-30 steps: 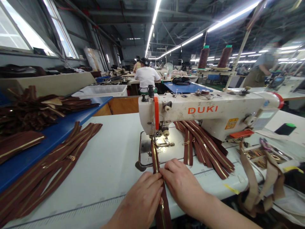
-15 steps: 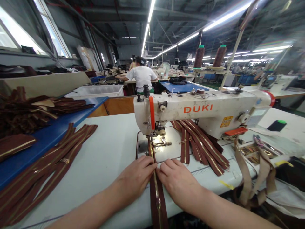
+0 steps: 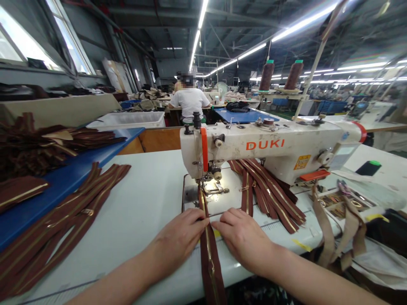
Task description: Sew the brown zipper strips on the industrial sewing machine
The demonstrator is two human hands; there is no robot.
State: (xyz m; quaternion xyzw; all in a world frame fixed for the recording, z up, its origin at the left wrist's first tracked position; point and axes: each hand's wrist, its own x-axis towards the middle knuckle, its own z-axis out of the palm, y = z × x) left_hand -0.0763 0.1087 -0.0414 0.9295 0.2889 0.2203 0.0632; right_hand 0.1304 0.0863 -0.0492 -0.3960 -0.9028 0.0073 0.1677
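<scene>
A long brown zipper (image 3: pixel 208 250) with gold metal teeth runs from under the presser foot of a white sewing machine (image 3: pixel 235 142) toward me, its near end hanging over the table edge. Its slider sits low on the strip. My left hand (image 3: pixel 179 233) pinches the zipper's left side just in front of the needle plate (image 3: pixel 219 197). Just right of the tape, my right hand (image 3: pixel 246 233) is loosely curved, its index finger stretched toward the zipper's edge. A narrow gap shows there, and nothing is visible in that hand.
More brown zippers (image 3: pixel 267 195) lie under the machine arm, and others (image 3: pixel 76 216) spread on the left. An accessory tray (image 3: pixel 346 203) with beige straps (image 3: pixel 327 233) stands at right. A blue table (image 3: pixel 121 146) bears brown pieces. A person in a white shirt (image 3: pixel 190 103) sits ahead.
My right hand has shifted slightly right, off the zipper's edge, uncovering a bit of yellow tape on the table. My left hand keeps its pinch in nearly the same place.
</scene>
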